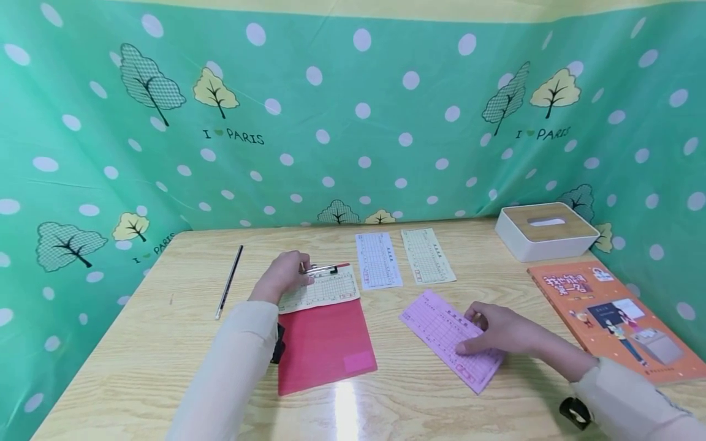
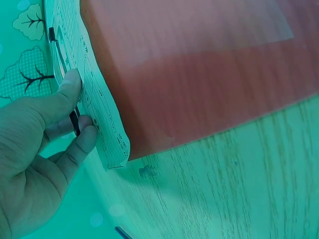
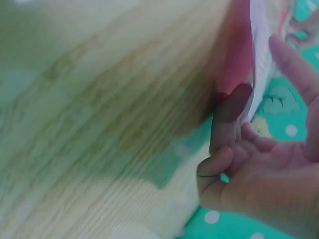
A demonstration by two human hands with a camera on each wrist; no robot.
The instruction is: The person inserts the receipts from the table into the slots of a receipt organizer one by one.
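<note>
In the head view, a red clip folder [image 1: 325, 346] lies left of centre with a cream printed slip [image 1: 331, 288] across its top. My left hand [image 1: 283, 274] is at the folder's top edge. There it pinches the metal clip [image 1: 320, 269]; the left wrist view shows thumb and fingers on the clip's wire [image 2: 61, 52], over the slip's edge. My right hand [image 1: 503, 331] holds a pink printed slip [image 1: 438, 324] by its right side, thumb on top. In the right wrist view, fingers lie behind the paper [image 3: 260, 59], seen edge-on.
A white slip [image 1: 379, 260] and another cream slip [image 1: 428, 256] lie behind the pink one. A pencil [image 1: 228, 282] lies at left. On the right stand a wood-topped tissue box [image 1: 529, 248] and, before it, an orange book [image 1: 612, 324]. A green curtain [image 1: 358, 122] borders the table.
</note>
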